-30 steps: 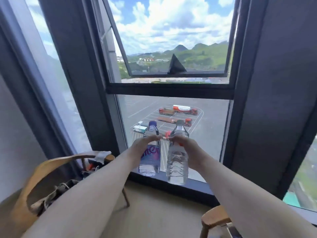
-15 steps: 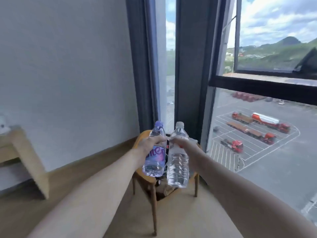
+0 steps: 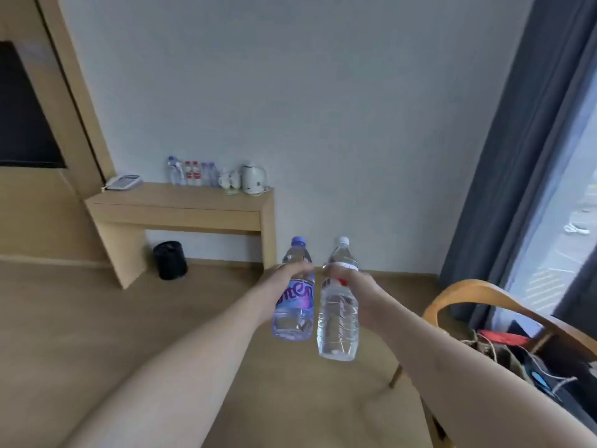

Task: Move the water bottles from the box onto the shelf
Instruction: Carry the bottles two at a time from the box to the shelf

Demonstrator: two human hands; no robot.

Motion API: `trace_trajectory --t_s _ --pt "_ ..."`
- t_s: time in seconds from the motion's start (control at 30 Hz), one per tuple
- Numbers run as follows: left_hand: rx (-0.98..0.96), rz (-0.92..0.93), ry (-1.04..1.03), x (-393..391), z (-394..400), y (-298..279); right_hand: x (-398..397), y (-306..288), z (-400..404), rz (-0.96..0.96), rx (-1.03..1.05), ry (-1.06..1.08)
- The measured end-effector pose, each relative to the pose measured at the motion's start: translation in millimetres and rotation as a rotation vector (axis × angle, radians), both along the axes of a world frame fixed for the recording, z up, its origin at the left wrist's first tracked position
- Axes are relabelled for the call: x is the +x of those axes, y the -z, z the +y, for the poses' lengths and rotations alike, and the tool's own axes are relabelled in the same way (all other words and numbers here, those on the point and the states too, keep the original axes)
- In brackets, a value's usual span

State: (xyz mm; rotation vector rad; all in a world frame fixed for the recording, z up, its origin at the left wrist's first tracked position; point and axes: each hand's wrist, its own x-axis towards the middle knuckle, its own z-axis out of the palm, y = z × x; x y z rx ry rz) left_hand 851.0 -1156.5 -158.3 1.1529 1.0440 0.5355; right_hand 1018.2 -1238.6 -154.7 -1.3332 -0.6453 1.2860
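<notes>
1. At the centre of the view, both arms reach forward side by side, and each hand is wrapped round a water bottle just below its neck.
2. The left hand [image 3: 284, 279] grips the purple-labelled bottle [image 3: 294, 305], which has a purple cap and stands nearly upright in the air.
3. The right hand [image 3: 350, 279] grips the clear bottle [image 3: 337, 321], which has a white cap and a red and white label partly hidden by the fingers; it hangs a little lower than the other.
4. The two bottles are just beside each other, and I cannot tell whether they touch.
5. At 11 o'clock from the hands, well apart from them, a wooden shelf [image 3: 181, 205] stands against the pale wall [image 3: 290, 92].
6. On the shelf a row of small bottles [image 3: 192, 173] stands at the back, with a white kettle [image 3: 253, 179] to their 3 o'clock side and a white telephone [image 3: 124, 182] to their 9 o'clock side.
7. Under the shelf, on the floor, sits a black bin [image 3: 169, 260].
8. At 4 o'clock from the hands is a wooden chair [image 3: 484, 292] with bags and cords on its seat.
9. At 2 o'clock hangs a dark curtain [image 3: 523, 140] beside a bright window [image 3: 568, 205].
</notes>
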Motion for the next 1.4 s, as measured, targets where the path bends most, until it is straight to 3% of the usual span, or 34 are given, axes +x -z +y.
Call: trace_trajectory --t_s 0.3,0.47,0.67,0.9,1.4 --pt "0.004 -0.008 -0.319 -95 157 -17 -74 -2 219 0.045 0.028 -0.345" --pt "0.056 -0.042 -0.516 -125 238 -33 -103 -12 319 0.042 0.025 -0.429" --pt "-0.039 0.003 -0.567 -161 304 -25 -134 -9 406 0.039 -0.001 -0.522" --pt "-0.011 -0.061 -0.662 -205 397 -12 -180 3 502 0.017 -0.032 -0.554" --pt "0.061 -0.038 -0.676 -322 679 -24 -294 -12 767 0.017 0.015 -0.493"
